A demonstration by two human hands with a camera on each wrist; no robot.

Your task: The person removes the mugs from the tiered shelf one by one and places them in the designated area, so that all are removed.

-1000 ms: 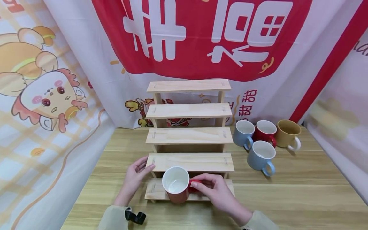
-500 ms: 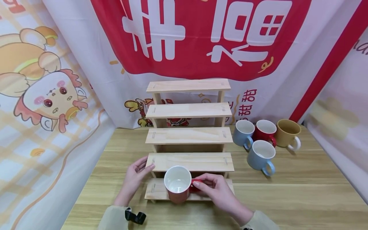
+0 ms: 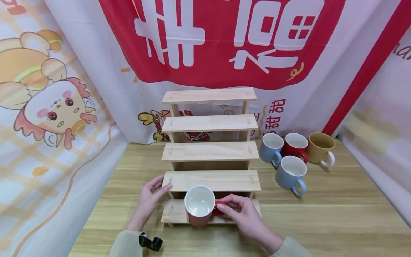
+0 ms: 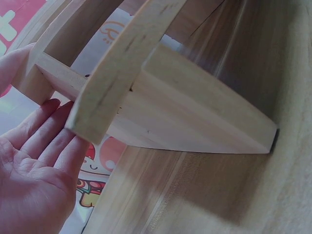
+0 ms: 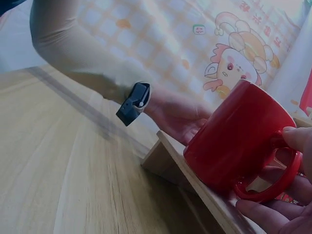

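A red mug (image 3: 199,207) with a white inside stands upright on the lowest step of a wooden stair-like shelf (image 3: 212,151). My right hand (image 3: 245,217) pinches its handle between thumb and fingers, as the right wrist view shows close up on the mug (image 5: 239,141). At the left end of the second step from the bottom, my left hand (image 3: 150,200) holds the board, thumb on top and fingers at its side and underneath. In the left wrist view those fingers (image 4: 46,129) lie against the board's end.
At the right rear of the wooden table (image 3: 321,221) stand two light blue mugs (image 3: 290,175), another red mug (image 3: 294,145) and a tan mug (image 3: 320,148) with a white handle. A printed cloth (image 3: 231,43) hangs behind the shelf and along both sides.
The red mug has shifted slightly to the right along the lowest step, its handle still in my right hand. The left hand stays in place on the shelf.
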